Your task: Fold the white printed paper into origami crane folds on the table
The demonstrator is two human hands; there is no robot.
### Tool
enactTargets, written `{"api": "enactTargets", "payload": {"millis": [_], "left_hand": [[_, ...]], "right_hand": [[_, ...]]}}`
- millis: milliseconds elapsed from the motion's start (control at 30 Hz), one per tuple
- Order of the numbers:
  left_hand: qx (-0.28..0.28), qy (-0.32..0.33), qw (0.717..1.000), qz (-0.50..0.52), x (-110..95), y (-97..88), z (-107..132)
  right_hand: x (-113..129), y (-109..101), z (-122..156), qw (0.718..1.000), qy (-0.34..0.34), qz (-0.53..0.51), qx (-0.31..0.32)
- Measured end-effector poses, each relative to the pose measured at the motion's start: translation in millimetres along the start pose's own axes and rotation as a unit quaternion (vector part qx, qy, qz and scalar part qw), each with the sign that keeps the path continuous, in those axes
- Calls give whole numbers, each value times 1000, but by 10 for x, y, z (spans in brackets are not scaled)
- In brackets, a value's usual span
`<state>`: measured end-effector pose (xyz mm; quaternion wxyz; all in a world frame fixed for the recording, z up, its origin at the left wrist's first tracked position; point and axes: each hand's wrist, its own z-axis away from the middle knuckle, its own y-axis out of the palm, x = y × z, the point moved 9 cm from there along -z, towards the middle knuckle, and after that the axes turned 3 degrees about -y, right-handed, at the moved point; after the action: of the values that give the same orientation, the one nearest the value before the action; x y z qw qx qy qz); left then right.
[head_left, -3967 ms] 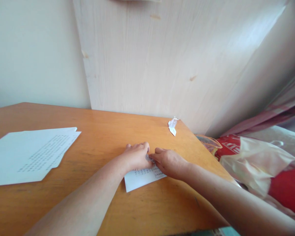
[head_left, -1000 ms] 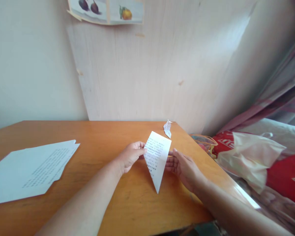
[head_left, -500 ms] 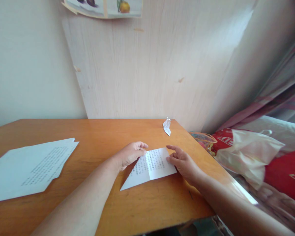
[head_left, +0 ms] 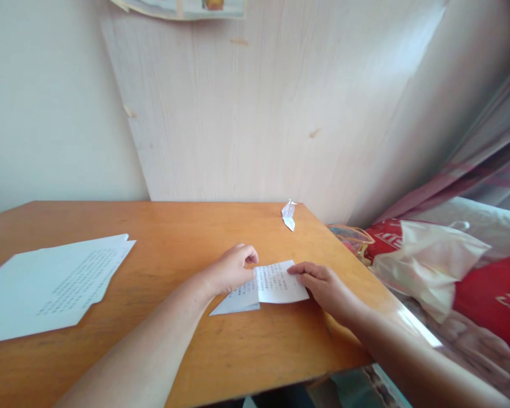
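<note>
A folded sheet of printed paper [head_left: 280, 284] lies on the table in front of me. A crease runs down its middle, and its left part narrows to a pointed corner. My left hand [head_left: 232, 271] rests over the left part with fingers curled, thumb and fingertips closed at the top end of the crease. On the other side, my right hand [head_left: 325, 286] pinches the right edge between thumb and fingers. That right half tilts up slightly from the table. A small folded paper figure [head_left: 288, 216], like a crane, stands near the table's far right corner.
A stack of printed sheets [head_left: 46, 283] lies on the left of the wooden table [head_left: 187, 226]. Past the right edge are a whitish plastic bag [head_left: 429, 255] and red bags [head_left: 493, 300]. A pale board [head_left: 255, 113] rises behind the table.
The right half of the paper has lifted along the crease, with my right hand now closed on its edge. The fingers of my left hand have curled in at the crease.
</note>
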<state>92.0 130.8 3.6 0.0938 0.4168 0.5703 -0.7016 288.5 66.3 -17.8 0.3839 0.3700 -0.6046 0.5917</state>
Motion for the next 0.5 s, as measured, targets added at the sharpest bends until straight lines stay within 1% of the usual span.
{"api": "enactTargets", "payload": {"millis": [67,133,200,267,333,400,500], "left_hand": [[41,-2,999,-10,11,72,11],[73,-5,997,-13,30,126,33],[95,-2,995,-19,40,156,56],[105,10,994,-28,30,161,75],[108,30,993,-44,-1,150,92],[109,47,991,-60,-35,138,109],[115,51,990,-70,-63,128,134]], "right_hand": [[2,-3,52,1000,18,1,25],[12,32,97,997,23,-20,70],[39,79,135,992,10,-46,119],[68,106,166,987,-12,-55,152],[112,92,184,986,-50,-24,158],[198,48,199,983,-111,46,139],[362,23,258,958,-210,150,122]]}}
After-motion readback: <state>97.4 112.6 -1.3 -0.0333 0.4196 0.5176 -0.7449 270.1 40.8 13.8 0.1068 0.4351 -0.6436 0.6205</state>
